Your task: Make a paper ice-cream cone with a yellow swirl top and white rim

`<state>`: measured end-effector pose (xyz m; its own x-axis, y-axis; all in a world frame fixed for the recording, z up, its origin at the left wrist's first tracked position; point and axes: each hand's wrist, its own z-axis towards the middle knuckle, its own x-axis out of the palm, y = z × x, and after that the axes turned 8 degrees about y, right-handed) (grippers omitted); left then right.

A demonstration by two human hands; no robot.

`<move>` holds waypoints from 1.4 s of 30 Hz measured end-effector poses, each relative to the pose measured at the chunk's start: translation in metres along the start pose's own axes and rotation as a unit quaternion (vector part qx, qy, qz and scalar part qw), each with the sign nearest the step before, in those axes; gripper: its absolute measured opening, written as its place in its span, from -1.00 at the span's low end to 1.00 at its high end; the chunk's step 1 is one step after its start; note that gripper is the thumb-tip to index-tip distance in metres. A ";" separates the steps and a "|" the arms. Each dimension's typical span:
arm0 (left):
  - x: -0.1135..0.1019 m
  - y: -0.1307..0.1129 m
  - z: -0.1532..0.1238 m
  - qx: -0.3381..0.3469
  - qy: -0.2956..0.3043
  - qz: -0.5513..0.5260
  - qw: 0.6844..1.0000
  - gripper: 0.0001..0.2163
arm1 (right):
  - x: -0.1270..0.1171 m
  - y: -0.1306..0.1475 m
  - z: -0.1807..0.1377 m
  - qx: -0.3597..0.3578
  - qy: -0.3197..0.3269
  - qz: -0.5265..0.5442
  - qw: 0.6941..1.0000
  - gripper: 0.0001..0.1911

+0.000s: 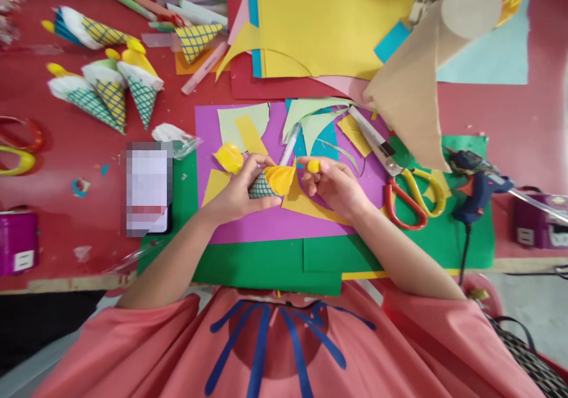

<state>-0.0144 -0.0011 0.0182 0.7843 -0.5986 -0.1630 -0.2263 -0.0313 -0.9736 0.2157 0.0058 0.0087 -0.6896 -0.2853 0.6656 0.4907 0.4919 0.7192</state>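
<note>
My left hand [239, 188] is closed around a small paper cone [261, 186] with a blue lattice pattern. Pleated yellow paper [280, 179] fans out of the cone's wide end, which faces right. Just right of it, my right hand [335, 186] pinches a small yellow ball [313, 166] between thumb and finger, apart from the cone. Beneath both hands lies a purple sheet [248, 227] with paper offcuts on it. Another yellow pleated piece [229, 158] rests beside my left hand. Scissors [406, 200] with red and yellow handles lie right of my right hand.
A blue glue gun [473, 194] stands at right on a green sheet [479, 244]. Several finished-looking paper cones [144, 93] lie at upper left. A phone [148, 191] is left of my arm. Yellow sheets [337, 25] and a large beige paper cone [412, 84] occupy the back.
</note>
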 end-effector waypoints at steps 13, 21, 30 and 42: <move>0.007 0.009 -0.001 -0.008 -0.021 0.001 1.000 -0.48 | -0.006 -0.004 0.004 -0.080 -0.027 -0.062 0.994 -0.74; 0.017 0.004 -0.004 0.007 -0.057 0.112 0.992 -0.51 | -0.007 -0.007 0.001 -0.123 -0.062 -0.158 0.978 -0.79; 0.032 0.000 -0.007 -0.036 -0.052 -0.020 0.998 -0.47 | -0.010 -0.009 0.003 -0.117 -0.061 -0.170 0.977 -0.77; 0.041 -0.004 -0.008 -0.039 -0.052 0.004 0.998 -0.51 | -0.004 -0.006 0.002 -0.112 -0.067 -0.197 0.972 -0.79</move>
<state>0.0143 -0.0319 0.0168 0.8365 -0.5137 -0.1908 -0.2740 -0.0906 -0.9574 0.2144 0.0054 0.0012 -0.9033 -0.2973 0.3092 0.2685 0.1704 0.9481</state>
